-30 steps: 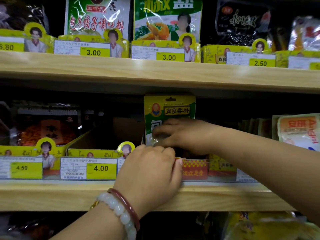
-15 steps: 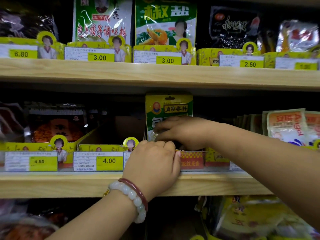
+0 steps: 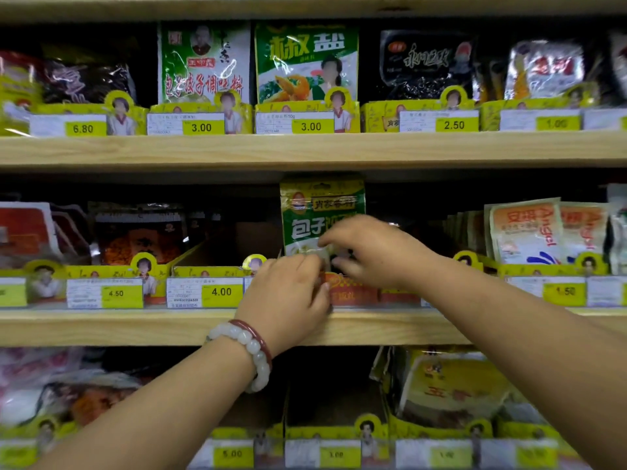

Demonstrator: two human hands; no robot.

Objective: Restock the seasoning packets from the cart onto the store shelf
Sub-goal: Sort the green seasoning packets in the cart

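Roughly, left to right:
left neighbours: dark clear-film packets with orange contents (image 3: 142, 239) stand in a yellow cardboard tray, well apart from the hands, untouched.
empty slot: yellow tray behind the 4.00 price tag (image 3: 221, 292) looks unfilled; interior too dark to confirm.
left hand (image 3: 288, 300): beaded bracelet at wrist, fingers curled at the shelf front below the packet; probably steadying the tray front or packet base. Fingertips hidden, so whether it grips anything, cannot tell.
task packet: green-and-yellow glossy seasoning packet (image 3: 315, 215) stands upright on the light wooden middle shelf (image 3: 101, 325), lower half behind both hands.
right hand (image 3: 369, 252): fingers bent, pinching the packet's lower right part; judged to be seating it upright, face out.
tray front: red-orange label (image 3: 353, 291) under the hands, text blurred.
right neighbours: white-and-orange foil packets (image 3: 529, 232), cut by the frame edge.
cart: not in view.
progress: one packet nearly placed; remaining stock unknown.
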